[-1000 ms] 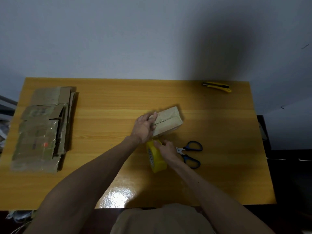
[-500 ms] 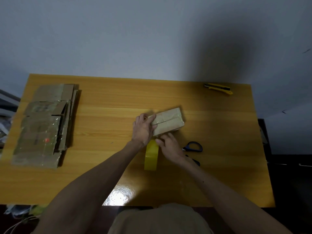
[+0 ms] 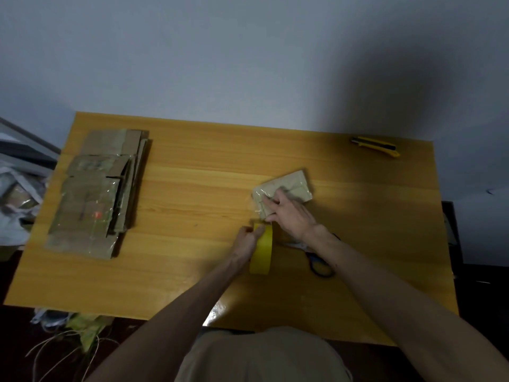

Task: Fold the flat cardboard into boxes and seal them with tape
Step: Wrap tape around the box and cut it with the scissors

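The wooden table [image 3: 192, 274] lies under both hands and runs out well past them on either side. Far out to the left of the left hand [image 3: 247, 240] lies the stack of flat cardboard [image 3: 93, 194], its sheets unfolded and some glossy with old tape. The folded box [image 3: 289, 183] sits directly under the right hand [image 3: 292, 215], a small closed carton lying at a slant, with shiny clear tape over the end nearer the left hand. The right hand rests on it with its fingers spread and fairly straight, pressing down on the top face, while the thumb sits against the near edge. Just beside that hand and closer to the body, the left hand is curled round the yellow tape roll [image 3: 262, 253], which stands on its edge on the table. The two hands are close but do not touch. Whether a strip runs from the roll to the box is too faint to tell. The scissors [image 3: 319, 267] lie under the right forearm, only the dark handles showing. A yellow utility knife [image 3: 376, 146] lies well beyond the right hand, toward the far right corner.
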